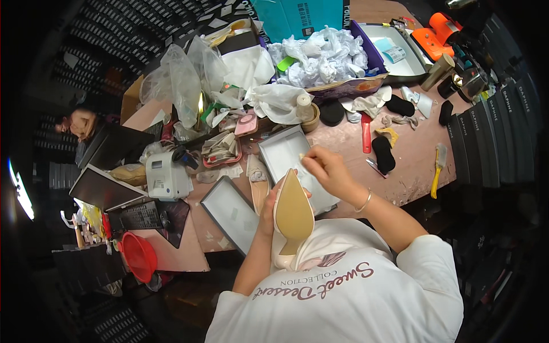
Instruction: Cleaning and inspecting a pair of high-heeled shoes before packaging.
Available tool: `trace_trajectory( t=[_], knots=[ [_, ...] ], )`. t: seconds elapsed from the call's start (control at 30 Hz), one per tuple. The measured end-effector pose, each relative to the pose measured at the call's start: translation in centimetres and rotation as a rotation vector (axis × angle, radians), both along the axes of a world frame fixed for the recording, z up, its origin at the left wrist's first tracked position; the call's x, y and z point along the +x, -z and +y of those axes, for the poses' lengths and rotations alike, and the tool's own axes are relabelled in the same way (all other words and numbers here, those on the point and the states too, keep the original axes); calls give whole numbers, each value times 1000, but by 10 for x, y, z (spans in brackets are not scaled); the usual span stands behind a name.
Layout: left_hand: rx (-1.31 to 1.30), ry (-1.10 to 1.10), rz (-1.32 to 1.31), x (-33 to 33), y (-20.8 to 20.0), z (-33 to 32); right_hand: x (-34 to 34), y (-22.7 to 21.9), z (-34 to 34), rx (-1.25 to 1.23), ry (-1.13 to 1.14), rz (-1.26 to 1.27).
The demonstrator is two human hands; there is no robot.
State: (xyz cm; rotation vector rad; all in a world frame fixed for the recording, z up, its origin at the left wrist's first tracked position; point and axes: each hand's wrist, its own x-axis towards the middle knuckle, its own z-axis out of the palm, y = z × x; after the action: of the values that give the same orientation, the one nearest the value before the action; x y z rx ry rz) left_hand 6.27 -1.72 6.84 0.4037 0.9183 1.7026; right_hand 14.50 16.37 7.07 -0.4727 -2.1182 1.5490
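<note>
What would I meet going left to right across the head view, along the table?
Red funnel → white label printer → upturned shoe in the left hand → right hand → black pad → yellow-handled brush.

Beyond the grip: open grey box tray (286, 157), heap of crumpled white tissue (323, 57). To its left: second grey tray (229, 211), white label printer (166, 177), black keyboard (140, 216), red funnel (139, 255). To its right: red-handled tool (366, 134), yellow-handled brush (438, 166), black pads (383, 153)
</note>
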Motion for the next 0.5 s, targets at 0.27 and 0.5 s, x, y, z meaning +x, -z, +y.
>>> trace_trajectory(
  t=[0.27, 0.5],
  knots=[
    [77, 13, -164, 3, 12, 2, 66, -42, -48, 398, -217, 224],
    [-125, -132, -239, 13, 19, 0, 38, -22, -38, 532, -174, 195]
  ],
)
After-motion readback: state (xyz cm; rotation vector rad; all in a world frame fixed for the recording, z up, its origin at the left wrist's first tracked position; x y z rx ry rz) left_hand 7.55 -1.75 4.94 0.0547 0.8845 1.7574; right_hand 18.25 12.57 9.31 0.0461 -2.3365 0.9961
